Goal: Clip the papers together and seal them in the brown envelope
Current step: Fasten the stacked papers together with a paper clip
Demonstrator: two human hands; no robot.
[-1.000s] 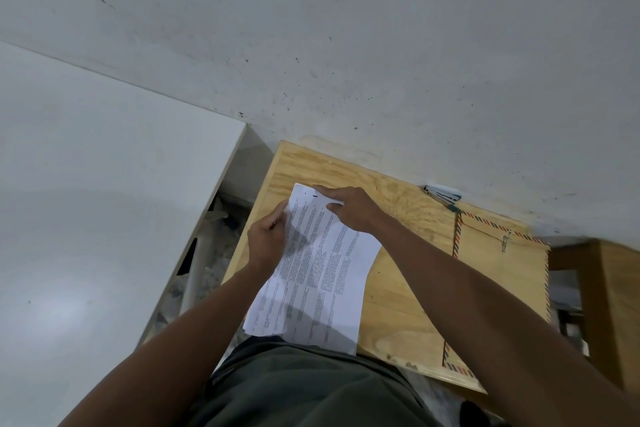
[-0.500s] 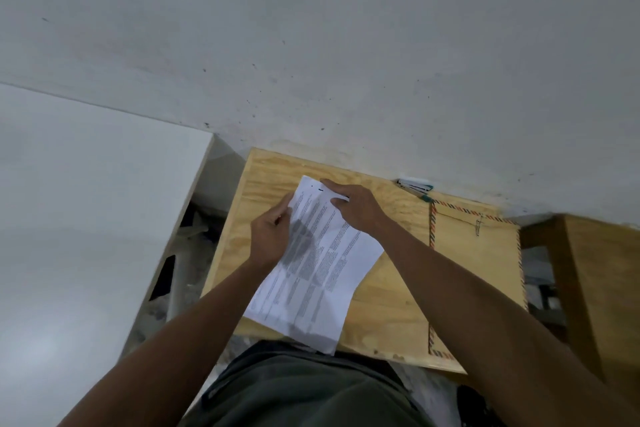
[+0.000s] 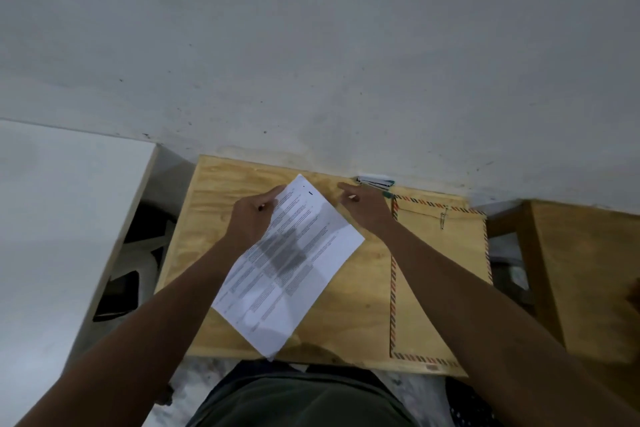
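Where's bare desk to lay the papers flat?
Bare wood lies along the desk's left edge beside the left hand, and between the papers and the envelope. The far right corner is crowded: right hand, stapler, paperclip.

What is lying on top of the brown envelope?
A metal paper clip lies near the top of the brown envelope. The right forearm covers part of it, hiding anything there.

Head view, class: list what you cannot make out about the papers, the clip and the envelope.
- Papers: print too small and blurred; sheet count hidden, as they overlap; any clip on them cannot be told.
- Paper clip on the envelope: too small for detail.
- Envelope: partly covered by the right forearm.
- Right hand: whatever it pinches is too small.
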